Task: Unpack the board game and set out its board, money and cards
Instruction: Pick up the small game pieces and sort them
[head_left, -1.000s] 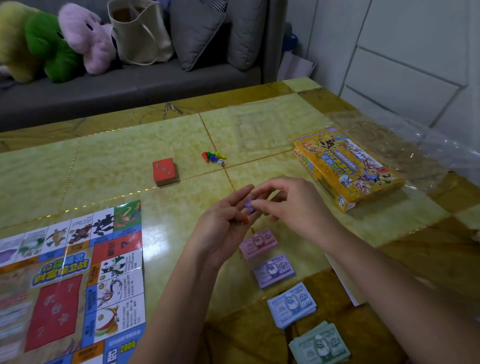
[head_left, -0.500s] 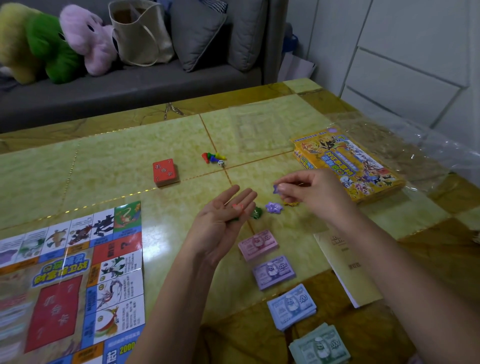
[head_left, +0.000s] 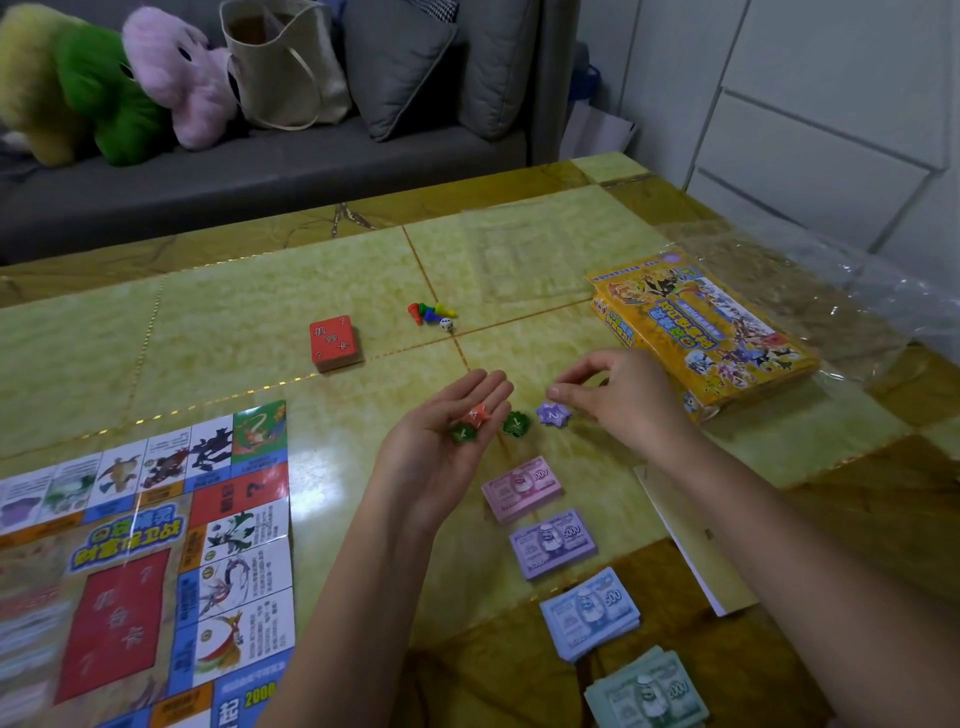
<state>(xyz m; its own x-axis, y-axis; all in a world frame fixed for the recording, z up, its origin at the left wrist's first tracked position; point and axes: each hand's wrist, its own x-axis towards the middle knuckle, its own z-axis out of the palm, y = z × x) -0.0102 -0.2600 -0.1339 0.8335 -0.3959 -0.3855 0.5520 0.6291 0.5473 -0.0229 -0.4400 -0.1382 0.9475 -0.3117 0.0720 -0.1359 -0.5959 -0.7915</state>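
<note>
Orange token (head_left: 475, 414), green token (head_left: 461, 432) on flat upturned left hand (head_left: 441, 457); purple token (head_left: 553, 414) on table (head_left: 358, 415), just beside pinched fingertips of right hand (head_left: 623, 400); grasp uncertain.

Up on the grey sofa (head_left: 291, 171), green plush toy (head_left: 104, 104), pink plush toy (head_left: 176, 78), beige tote bag (head_left: 285, 78), grey cushions (head_left: 395, 67) all lined up.

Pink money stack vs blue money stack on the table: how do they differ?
Colour: the pink money stack is pink, the blue money stack pale blue. Value: the pink stack's top note reads 1000, the blue stack's 500. Place: the pink stack is farthest along the row, the blue stack nearer the person, with the purple 5000 stack between them. Both lie flat, face up, with the same portrait design.
</note>
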